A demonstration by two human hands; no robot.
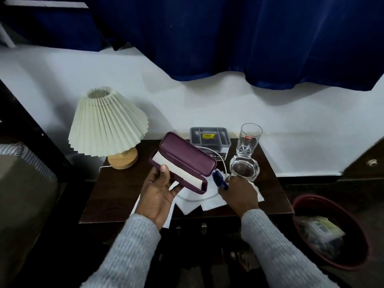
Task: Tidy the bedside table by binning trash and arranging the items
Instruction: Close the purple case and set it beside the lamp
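My left hand [159, 192] holds an open maroon glasses case [187, 156] above the dark wooden bedside table [108, 196]; the case has a pale lining and its lid is tilted back. Just right of the case, my right hand [239, 192] pinches a small blue object [219, 180]; I cannot tell what it is. White tissues or papers [193, 202] and a white cable [223, 161] lie on the table under both hands.
A pleated cream lamp [106, 125] on a wooden base stands at the table's back left. A grey organiser tray [209, 137], a tall glass [248, 140] and a glass ashtray [245, 168] sit at the back right. A red bin [307, 204] holding trash is on the floor at right.
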